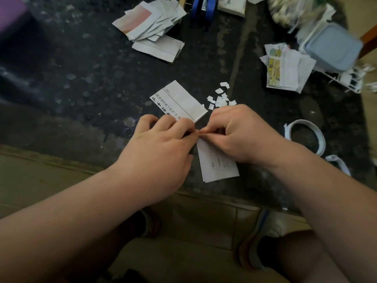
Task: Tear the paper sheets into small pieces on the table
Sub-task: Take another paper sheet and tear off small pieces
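Note:
A folded white printed paper point(179, 101) lies on the dark table point(81, 88) near its front edge, with my left hand point(163, 144) pinching its near end. My right hand point(240, 133) pinches the top of another white paper strip point(218, 164) that hangs down toward me. The fingertips of both hands meet between the two papers. Just beyond my right hand sit several small torn white pieces point(221, 98).
A stack of cut paper sheets point(151, 21) lies at the back centre. Another printed stack point(285, 68) is at the right, beside a pale blue lidded box point(332, 45) in a white rack. A white tape ring point(306, 135) sits at my right. My knees and shoes show below.

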`<state>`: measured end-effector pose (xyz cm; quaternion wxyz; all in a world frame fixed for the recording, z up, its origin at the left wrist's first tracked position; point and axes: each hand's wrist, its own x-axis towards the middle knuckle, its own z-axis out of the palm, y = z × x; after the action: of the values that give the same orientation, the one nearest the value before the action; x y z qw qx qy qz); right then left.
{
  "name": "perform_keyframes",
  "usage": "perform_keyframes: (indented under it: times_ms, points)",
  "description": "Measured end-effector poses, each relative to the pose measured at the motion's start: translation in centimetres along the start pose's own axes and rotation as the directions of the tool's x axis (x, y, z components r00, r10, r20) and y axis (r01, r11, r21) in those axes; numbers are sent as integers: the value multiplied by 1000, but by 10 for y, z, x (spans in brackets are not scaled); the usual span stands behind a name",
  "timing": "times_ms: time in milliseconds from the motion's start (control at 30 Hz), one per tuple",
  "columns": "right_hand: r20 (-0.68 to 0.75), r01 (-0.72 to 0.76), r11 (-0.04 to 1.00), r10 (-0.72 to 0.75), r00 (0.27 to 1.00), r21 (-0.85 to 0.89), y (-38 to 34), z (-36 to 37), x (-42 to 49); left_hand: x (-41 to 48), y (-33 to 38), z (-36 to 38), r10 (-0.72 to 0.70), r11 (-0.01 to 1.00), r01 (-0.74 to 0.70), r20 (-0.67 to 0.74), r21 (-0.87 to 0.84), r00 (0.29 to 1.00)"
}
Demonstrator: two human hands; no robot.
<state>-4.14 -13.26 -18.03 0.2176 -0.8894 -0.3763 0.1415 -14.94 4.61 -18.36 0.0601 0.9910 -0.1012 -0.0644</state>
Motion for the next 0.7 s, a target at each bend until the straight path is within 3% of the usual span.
perform_keyframes:
  times_ms: [200, 367, 500, 600, 700]
  points:
    - [86, -93, 994, 97, 992, -53, -5, -11, -2, -2, 5, -6, 7, 996, -12, 51, 91, 999]
    - [44, -361, 932, 360, 932, 15, -15, -10, 0, -3, 6, -5, 4, 996, -7, 30, 94, 1000]
    - [148, -577, 742, 564, 812, 341, -20, -7, 6, -2, 8, -3, 10, 995, -10, 2, 98, 1000]
    - [190, -590, 689, 569, 800, 422, -23, -3, 8, -3, 8, -3, 7, 995, -9, 18, 96, 1000]
    - [190, -580, 709, 555, 810, 402, -25, -1, 9, -4, 8, -2, -8, 997, 5, 32, 80, 999]
